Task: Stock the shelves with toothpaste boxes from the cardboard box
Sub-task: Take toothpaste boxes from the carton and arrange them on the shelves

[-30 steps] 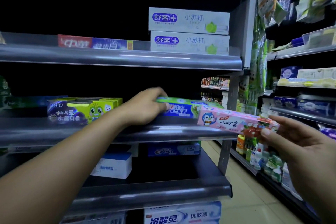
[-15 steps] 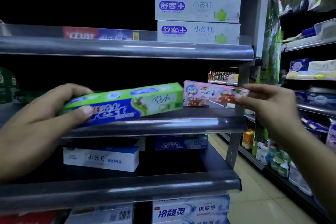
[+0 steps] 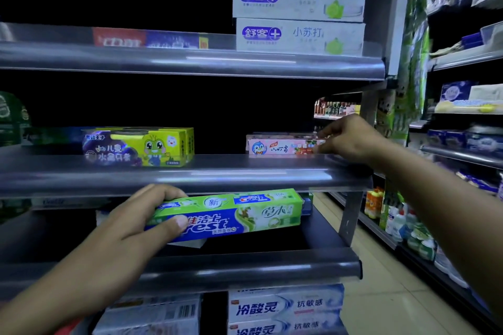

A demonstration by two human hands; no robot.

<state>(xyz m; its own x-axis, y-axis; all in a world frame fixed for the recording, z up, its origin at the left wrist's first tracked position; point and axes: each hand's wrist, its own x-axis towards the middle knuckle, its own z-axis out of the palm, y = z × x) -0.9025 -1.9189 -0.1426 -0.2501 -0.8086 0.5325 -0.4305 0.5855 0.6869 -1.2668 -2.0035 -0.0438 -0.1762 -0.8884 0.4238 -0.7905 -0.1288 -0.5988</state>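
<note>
My left hand (image 3: 141, 217) grips the left end of a green and blue Crest toothpaste box (image 3: 239, 212), held level in front of the lower shelf (image 3: 245, 266), just under the middle shelf's rail. My right hand (image 3: 351, 139) pinches the right end of a pink penguin toothpaste box (image 3: 283, 147), which lies on the middle shelf (image 3: 217, 174) at its right side. The cardboard box is out of view.
Yellow and purple children's toothpaste boxes (image 3: 138, 147) stand on the middle shelf's left. Two white boxes (image 3: 299, 16) are stacked on the top shelf, white and blue boxes (image 3: 285, 307) on the bottom one. An aisle with stocked shelves (image 3: 462, 144) runs on the right.
My left hand has lowered the Crest box from the middle shelf's edge to the front of the lower shelf. My right hand has set the pink box down on the middle shelf.
</note>
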